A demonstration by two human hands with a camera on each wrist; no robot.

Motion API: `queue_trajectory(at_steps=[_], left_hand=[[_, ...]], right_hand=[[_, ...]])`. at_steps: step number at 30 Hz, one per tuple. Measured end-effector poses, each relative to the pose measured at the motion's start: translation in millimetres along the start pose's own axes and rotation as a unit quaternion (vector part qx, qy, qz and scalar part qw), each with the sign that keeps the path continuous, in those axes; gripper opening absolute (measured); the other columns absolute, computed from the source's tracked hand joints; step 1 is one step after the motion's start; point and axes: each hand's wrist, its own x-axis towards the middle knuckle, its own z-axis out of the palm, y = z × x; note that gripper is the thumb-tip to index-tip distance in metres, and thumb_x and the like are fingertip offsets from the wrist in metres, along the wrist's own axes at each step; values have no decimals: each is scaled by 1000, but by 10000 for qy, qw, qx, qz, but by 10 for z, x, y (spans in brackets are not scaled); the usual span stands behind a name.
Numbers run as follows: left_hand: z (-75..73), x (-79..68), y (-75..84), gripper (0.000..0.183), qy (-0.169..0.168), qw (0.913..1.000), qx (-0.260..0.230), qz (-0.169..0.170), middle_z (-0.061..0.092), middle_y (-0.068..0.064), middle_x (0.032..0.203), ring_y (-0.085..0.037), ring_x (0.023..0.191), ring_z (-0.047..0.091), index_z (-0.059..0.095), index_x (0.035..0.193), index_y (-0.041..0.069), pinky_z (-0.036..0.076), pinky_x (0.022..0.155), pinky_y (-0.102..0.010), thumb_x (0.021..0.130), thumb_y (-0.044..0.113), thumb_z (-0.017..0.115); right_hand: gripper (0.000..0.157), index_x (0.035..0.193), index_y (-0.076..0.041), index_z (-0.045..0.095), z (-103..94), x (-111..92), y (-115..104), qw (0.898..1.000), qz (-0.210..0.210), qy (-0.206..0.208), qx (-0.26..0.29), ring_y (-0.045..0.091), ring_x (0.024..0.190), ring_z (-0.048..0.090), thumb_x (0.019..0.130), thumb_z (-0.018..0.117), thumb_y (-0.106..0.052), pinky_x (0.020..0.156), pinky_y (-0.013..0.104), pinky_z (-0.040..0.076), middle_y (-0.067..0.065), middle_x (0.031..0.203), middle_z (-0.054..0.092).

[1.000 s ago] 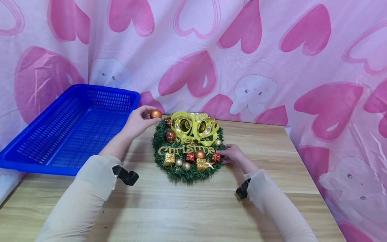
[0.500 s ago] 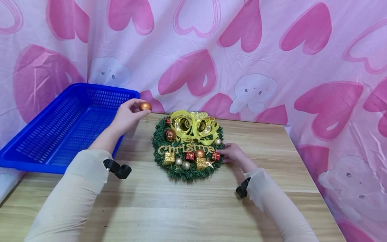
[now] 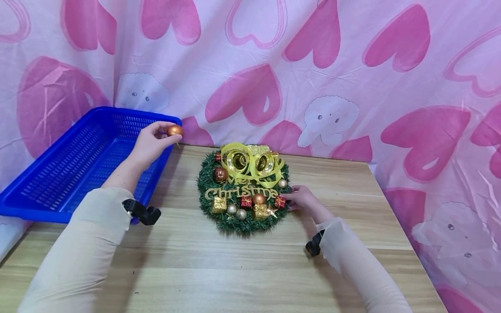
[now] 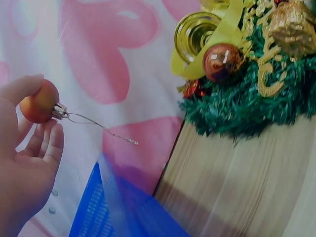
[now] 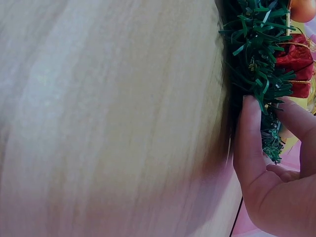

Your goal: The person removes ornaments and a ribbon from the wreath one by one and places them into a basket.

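With our left hand [image 3: 146, 145] and right hand [image 3: 305, 201] we are reaching over the wooden table [image 3: 235, 269]. At left, our blue basket [image 3: 51, 215] is sitting. Near the table's back, our decorated wreath [image 3: 243, 192] is resting; we are gripping its right edge between right thumb and fingers. Near the basket's far right corner, our left hand is pinching a copper-coloured bauble [image 3: 175, 130], its wire [image 4: 102, 127] hanging.
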Motion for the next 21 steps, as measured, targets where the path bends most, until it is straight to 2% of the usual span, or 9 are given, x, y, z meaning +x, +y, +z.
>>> queue_trajectory(at_steps=[8,18,21], left_hand=[[-142,11,-66,49,173,9996,175,-131,50,20,94,-1,84,46,53,123,5,41,69,-9,86,34,66],[-251,-2,-147,50,314,9990,168,-258,49,21,95,-1,87,46,52,124,6,40,70,-8,86,36,65],[-283,7,-185,48,367,9988,100,-305,49,22,94,1,86,46,53,124,8,39,71,-8,86,35,66]], right_hand=[[25,100,2,49,-1,12,5,10000,-11,-2,34,9,56,54,87,65,-13,56,21,54,-2,71,54],[38,114,7,46,2,20,14,10000,-16,10,36,9,56,53,88,64,-13,55,21,54,-1,71,54],[34,110,6,47,5,23,13,10000,-22,16,15,9,56,54,87,65,-13,55,21,54,-1,71,54]])
